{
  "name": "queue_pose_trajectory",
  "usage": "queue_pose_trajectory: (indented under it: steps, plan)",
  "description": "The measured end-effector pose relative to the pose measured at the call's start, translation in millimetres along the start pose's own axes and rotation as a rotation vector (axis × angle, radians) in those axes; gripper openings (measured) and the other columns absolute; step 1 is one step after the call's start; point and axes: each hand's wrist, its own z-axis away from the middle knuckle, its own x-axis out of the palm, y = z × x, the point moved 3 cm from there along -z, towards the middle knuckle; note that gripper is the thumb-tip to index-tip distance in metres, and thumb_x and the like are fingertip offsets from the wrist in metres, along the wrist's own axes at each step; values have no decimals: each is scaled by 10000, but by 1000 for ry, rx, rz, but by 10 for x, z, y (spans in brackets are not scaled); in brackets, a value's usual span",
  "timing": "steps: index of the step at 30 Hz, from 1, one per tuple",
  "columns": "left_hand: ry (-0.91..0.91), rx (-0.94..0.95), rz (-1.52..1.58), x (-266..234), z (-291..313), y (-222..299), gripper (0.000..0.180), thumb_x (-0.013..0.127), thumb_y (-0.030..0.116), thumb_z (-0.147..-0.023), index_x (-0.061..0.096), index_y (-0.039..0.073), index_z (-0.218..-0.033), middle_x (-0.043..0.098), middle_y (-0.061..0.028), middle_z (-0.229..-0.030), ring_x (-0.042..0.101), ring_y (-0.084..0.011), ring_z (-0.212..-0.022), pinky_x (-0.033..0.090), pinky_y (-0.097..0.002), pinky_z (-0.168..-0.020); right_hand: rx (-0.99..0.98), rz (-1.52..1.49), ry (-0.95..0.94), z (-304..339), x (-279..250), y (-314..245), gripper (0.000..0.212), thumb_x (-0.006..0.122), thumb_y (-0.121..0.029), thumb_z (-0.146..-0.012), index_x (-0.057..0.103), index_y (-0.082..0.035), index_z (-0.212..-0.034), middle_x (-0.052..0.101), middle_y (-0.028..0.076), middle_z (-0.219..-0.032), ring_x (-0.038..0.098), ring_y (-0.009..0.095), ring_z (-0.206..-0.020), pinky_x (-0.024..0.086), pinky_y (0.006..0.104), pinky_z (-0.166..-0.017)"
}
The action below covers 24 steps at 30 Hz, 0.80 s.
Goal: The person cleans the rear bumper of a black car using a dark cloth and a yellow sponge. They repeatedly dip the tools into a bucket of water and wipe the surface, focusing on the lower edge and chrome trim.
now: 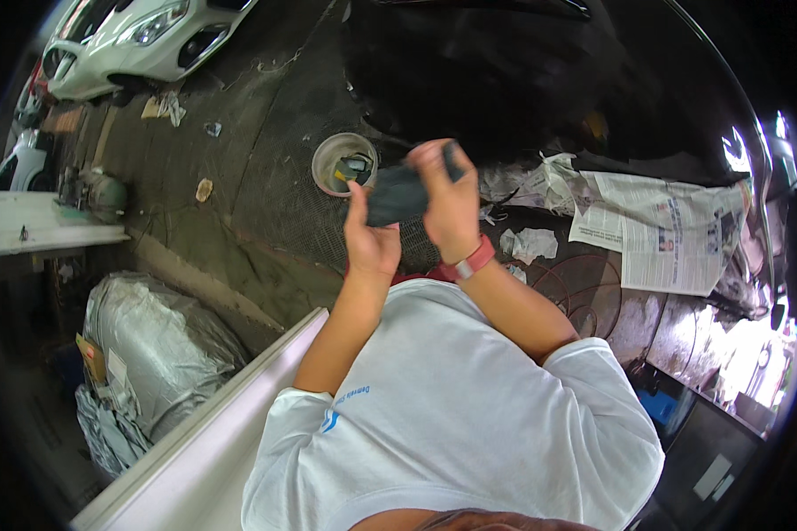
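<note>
In front of my chest, both hands hold a dark grey sheet [397,196] that looks like sandpaper. My left hand [374,237] is closed on its left end, thumb on top. My right hand [447,190] grips the right end, its fingers bent over the far edge and slightly blurred. A red band circles my right wrist. Just beyond my left hand stands a round, pale bucket [324,159] with a dark object [358,164] and a yellow piece inside. What they are is too small to tell.
A glossy black car panel [505,88] fills the far right, with newspaper [660,234] along its lower edge. A reddish hose [584,274] lies coiled at right. At left are a silver-covered bundle [164,341] and a white panel [230,416]. A white car [142,44] stands far left.
</note>
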Motion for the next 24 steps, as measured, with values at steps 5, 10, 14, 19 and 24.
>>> queue_pose_trajectory:
  steps: [5,10,14,19,24]
  plan:
    - [-553,-470,41,357,-5,655,207,611,261,-1124,612,88,-1011,625,-50,-962,718,-266,-1049,614,-532,-1086,-871,575,-952,562,913,-603,360,715,-411,-1028,725,-52,-1012,730,134,-963,741,396,-959,576,481,-842]
    - [-411,-572,-457,26,-457,1248,234,683,288,-1108,604,106,-985,641,-36,-970,697,-251,-958,655,-492,-945,-496,842,-1019,522,1360,154,559,765,-353,-979,685,-58,-1447,756,178,-1241,695,436,-1195,535,521,-960]
    - [-74,-335,-356,-836,-1075,1852,252,674,331,-1126,623,95,-1053,675,-55,-1006,692,-243,-1033,599,-457,-1009,-648,920,-665,336,1865,555,844,798,-89,-881,455,-27,-1649,547,224,-1603,563,445,-1421,555,557,-1020]
    - [283,10,-230,-1483,-1366,2530,259,675,346,-1134,623,92,-1147,671,-77,-1133,659,-236,-1176,528,-463,-1114,-491,1322,-542,-25,2583,1377,797,791,-24,-800,532,-9,-1553,648,169,-1342,679,379,-1250,627,495,-896]
    - [144,114,-264,-1648,-1458,3029,568,698,400,-1111,539,-3,-1478,614,-187,-1451,602,-300,-1348,419,-545,-1230,-343,1470,-649,-521,3206,1894,339,810,-119,-828,668,-52,-1128,746,151,-1084,797,384,-948,636,472,-725]
